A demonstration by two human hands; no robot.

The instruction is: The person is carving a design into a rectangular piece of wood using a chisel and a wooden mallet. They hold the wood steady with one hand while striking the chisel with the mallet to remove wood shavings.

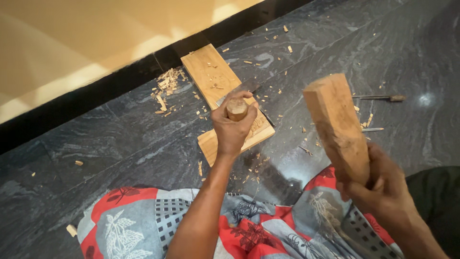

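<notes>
On the dark stone floor point(120, 139), the left hand point(232, 127) is clamped on a chisel point(237, 109) set upon the wooden plank point(211, 72); the right hand point(381, 187) grips a raised wooden mallet point(338, 124). Wood chips point(165, 86) and two thin tools point(381, 98) lie nearby; the black skirting point(120, 79) bounds the far edge.

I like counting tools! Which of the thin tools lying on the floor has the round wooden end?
The upper tool, farther from the right hand; its right end carries a brown knob. The lower tool is bare, thin metal.

Woodcarving spot on a home floor

Dark polished stone floor point(120, 144), wood chips point(165, 88) upper middle, plank point(211, 72), cream wall point(72, 38) upper left.
</notes>
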